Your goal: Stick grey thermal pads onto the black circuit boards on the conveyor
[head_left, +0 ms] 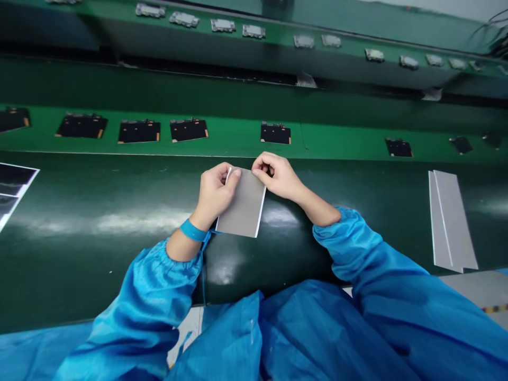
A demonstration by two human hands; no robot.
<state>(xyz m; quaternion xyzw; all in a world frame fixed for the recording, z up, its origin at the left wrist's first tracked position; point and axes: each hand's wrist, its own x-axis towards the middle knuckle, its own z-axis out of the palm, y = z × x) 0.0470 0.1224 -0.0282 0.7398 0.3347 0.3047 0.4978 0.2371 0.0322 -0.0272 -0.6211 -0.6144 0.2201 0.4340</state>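
Note:
A grey rectangular sheet (243, 207) with white edges is held tilted above the dark green bench. My left hand (217, 191) grips its left side, the thumb lying on the grey face and the fingers behind. At the sheet's upper right corner, my right hand (277, 173) pinches with thumb and forefinger. Whether a thin film lies between those right fingertips is too small to make out. A blue wrist strap (194, 230) circles my left wrist, its cord hanging down toward my lap.
Beyond the bench (130, 254) runs a green conveyor belt (234, 138) carrying several flat black panels (275, 133). A higher shelf line (273, 33) bears several small grey modules (223, 25). More grey sheets (452, 219) lie at right; a white-edged black sheet (16, 188) lies at left.

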